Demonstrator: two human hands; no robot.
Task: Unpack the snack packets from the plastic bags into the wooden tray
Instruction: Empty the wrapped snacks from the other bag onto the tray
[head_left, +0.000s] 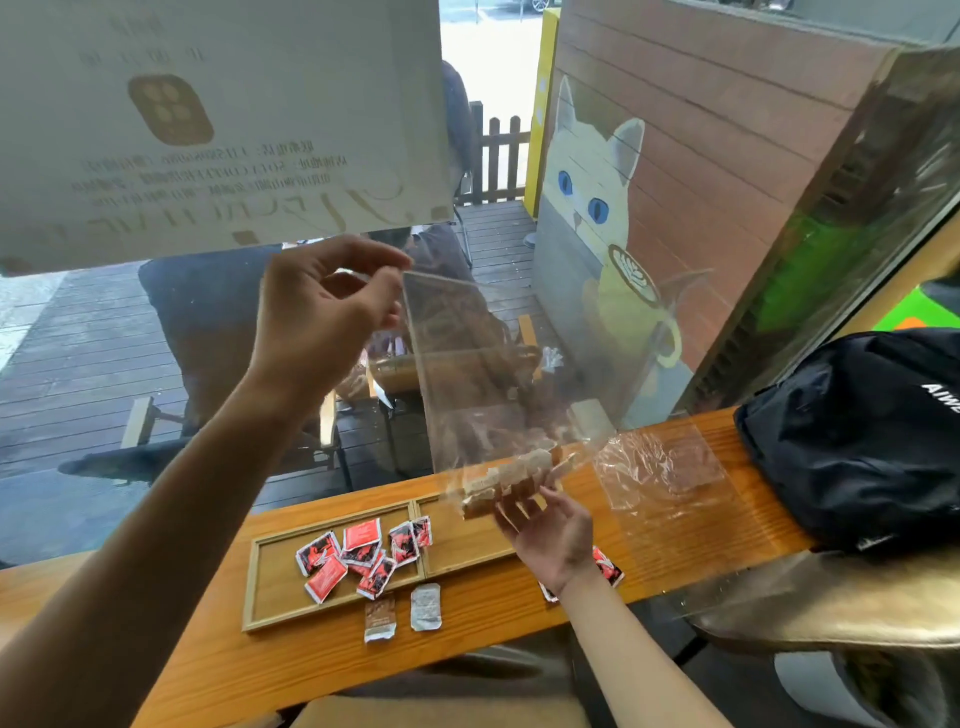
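My left hand (322, 312) is raised high and pinches the top corner of a clear plastic bag (467, 374), which hangs down over the counter. Several pale brown snack packets (506, 478) sit bunched at the bag's low end, above the tray's right compartment. My right hand (550, 535) is palm-up under them, its fingers touching the bag's bottom. The two-compartment wooden tray (260, 587) lies on the counter; its left compartment holds several red packets (353, 558).
A brown packet (380, 618) and a silver packet (426, 607) lie in front of the tray. Red packets (609, 567) lie by my right wrist. An empty clear bag (670, 478) lies right of the tray, a black backpack (857, 441) beyond. A window stands behind the narrow counter.
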